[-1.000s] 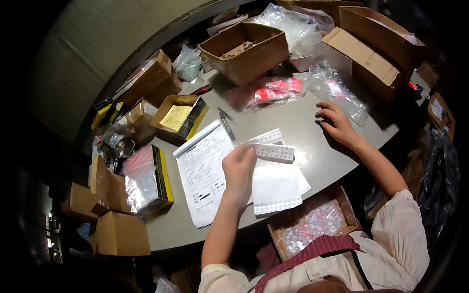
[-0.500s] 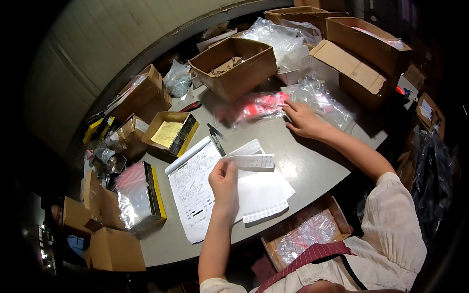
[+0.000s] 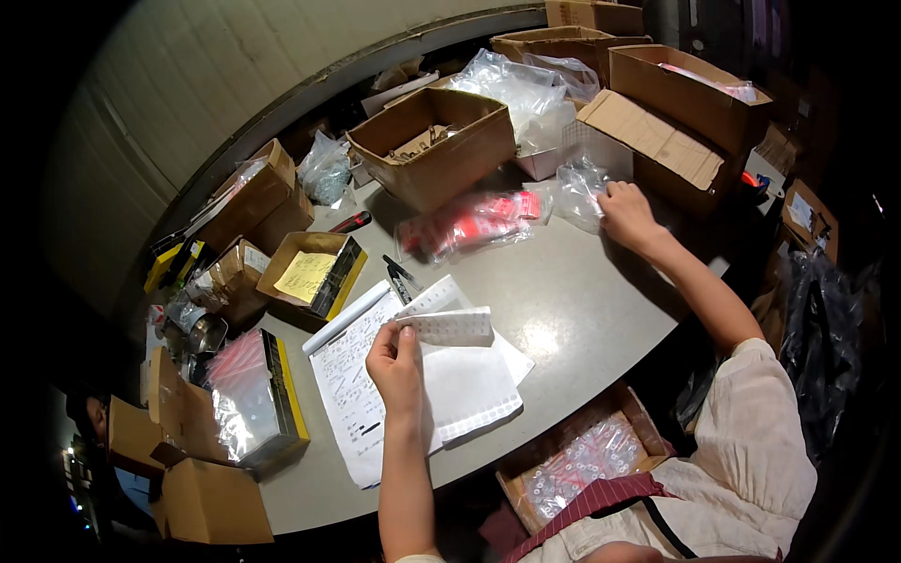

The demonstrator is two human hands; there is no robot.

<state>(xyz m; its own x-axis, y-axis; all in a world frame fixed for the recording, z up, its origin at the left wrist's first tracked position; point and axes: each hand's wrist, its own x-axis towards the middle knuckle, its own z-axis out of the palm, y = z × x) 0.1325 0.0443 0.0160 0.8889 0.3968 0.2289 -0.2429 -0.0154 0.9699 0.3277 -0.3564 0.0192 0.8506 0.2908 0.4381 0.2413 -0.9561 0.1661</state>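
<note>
My left hand (image 3: 396,368) pinches a strip of white label sheet (image 3: 452,328) between thumb and fingers, above the written notepad (image 3: 349,361). Under and beside it lie more white sheets (image 3: 469,385), one edged with small round stickers. My right hand (image 3: 627,216) is at the far right of the table, fingers curled on a crumpled clear plastic bag (image 3: 579,195); the fingertips are partly hidden. Left of that bag, red-printed clear packets (image 3: 469,225) lie flat on the table. Two black pens (image 3: 402,277) rest at the notepad's top edge.
Behind the packets stands an open cardboard box (image 3: 436,174) holding small metal parts. More cartons (image 3: 690,103) are stacked at back right. At left are a small box with a yellow note (image 3: 305,275) and a box of clear bags (image 3: 249,403). A box of small bagged parts (image 3: 587,460) sits below the table edge.
My right hand has left the red-printed packets and moved right onto the clear bag, which is now more bunched up. My left hand still holds the label strip. The whole view has shifted slightly.
</note>
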